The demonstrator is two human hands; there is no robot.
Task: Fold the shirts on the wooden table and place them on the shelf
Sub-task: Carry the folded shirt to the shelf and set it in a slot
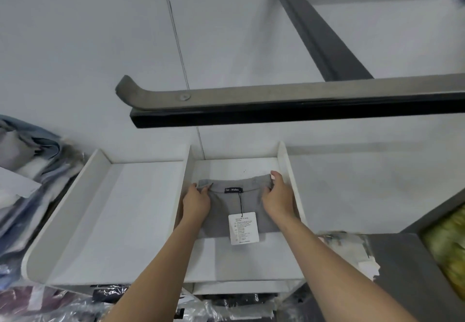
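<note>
Your left hand (196,202) and right hand (278,198) each curl their fingers around a far corner of the folded grey shirt (226,208). The shirt lies flat between them in the right compartment of the white shelf (289,170), and its paper tag (243,228) rests between your wrists.

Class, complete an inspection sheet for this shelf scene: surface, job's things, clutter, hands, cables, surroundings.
Surface: white shelf, two compartments.
Job's things: folded grey shirt flat in right compartment, paper tag on top.
Clutter: plastic-wrapped garments below; clothes pile left.
Hands: left hand and right hand grip shirt's collar corners.
Cables: nothing seen.
Surroundings: grey wall, black metal frame.
</note>
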